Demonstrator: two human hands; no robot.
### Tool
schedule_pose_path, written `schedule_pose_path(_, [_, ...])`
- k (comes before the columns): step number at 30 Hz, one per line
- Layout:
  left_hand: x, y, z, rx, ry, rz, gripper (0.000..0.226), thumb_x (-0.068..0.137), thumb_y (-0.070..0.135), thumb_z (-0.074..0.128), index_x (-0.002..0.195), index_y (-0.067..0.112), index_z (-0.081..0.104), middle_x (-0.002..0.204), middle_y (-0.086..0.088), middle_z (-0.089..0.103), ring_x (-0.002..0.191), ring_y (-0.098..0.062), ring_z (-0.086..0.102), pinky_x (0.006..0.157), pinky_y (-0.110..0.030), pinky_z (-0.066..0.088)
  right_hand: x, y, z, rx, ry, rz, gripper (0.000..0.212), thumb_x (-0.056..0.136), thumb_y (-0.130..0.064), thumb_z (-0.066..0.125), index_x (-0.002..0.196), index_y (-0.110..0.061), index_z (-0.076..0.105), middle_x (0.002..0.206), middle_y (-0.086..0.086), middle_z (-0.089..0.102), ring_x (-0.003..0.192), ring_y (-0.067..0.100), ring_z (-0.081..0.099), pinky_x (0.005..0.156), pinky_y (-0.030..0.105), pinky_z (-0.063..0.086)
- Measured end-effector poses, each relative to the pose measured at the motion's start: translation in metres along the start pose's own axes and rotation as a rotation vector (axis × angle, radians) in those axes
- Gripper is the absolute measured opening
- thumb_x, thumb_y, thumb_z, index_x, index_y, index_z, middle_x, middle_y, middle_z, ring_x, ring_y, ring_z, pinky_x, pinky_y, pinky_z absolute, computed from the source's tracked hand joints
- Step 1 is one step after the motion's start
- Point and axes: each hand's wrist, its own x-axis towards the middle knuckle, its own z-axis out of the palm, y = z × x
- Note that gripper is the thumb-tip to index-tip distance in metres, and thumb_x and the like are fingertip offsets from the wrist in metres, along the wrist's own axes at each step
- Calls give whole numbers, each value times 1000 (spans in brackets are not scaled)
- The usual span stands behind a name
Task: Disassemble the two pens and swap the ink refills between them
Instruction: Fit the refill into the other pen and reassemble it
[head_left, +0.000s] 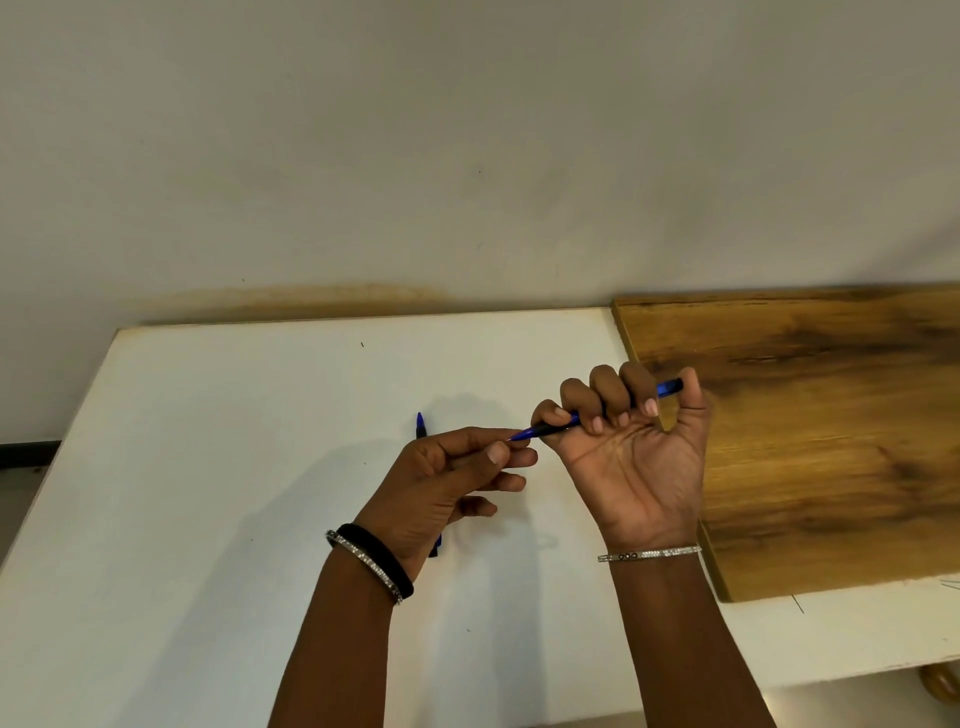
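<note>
My right hand (631, 457) is turned palm up above the white table (208, 493), its fingers curled round a blue pen (670, 387). The pen points left, and its far end sticks out past my index finger. My left hand (447, 478) pinches the pen's tip end between thumb and forefinger. A second blue and black pen (421, 425) lies on the table behind my left hand; only its upper end and a small bit near my wrist show.
A brown wooden board (831, 441) lies on the table's right side, close to my right hand. A plain wall stands behind the table. The table's left edge runs diagonally at the frame's left.
</note>
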Motion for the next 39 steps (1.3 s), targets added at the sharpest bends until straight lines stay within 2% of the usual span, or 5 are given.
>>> schedule_pose_path(14, [0,2,4,-87,-41,0,33,81,45,61,106,27,72,111,0,73,98,-15,70,69,-20,56,-1,-1,5,10,-18,-57,49,93,-58,31,62,-20,31,61,-4,23,63,13,21,71,32,25])
schedule_pose_path(31, [0,3,4,-104,-49,-4,32,79,42,63,105,26,73,109,-1,73,97,-17,71,69,-21,56,-1,1,3,73,-47,-39,49,88,-67,40,71,-23,56,62,-6,36,65,10,25,74,29,30])
schedule_pose_path(36, [1,2,3,-83,-38,-12,34,77,43,65,105,25,73,107,-1,74,97,-17,71,68,-20,56,3,0,-3,79,-23,-21,44,88,-65,48,85,-23,60,67,-5,42,66,10,35,75,28,35])
schedule_pose_path(39, [3,0,2,-54,2,-8,34,76,44,65,103,26,74,105,0,75,95,-17,71,67,-19,56,7,0,-8,9,140,-62,38,96,-51,45,103,-20,65,74,-4,49,70,10,45,77,28,42])
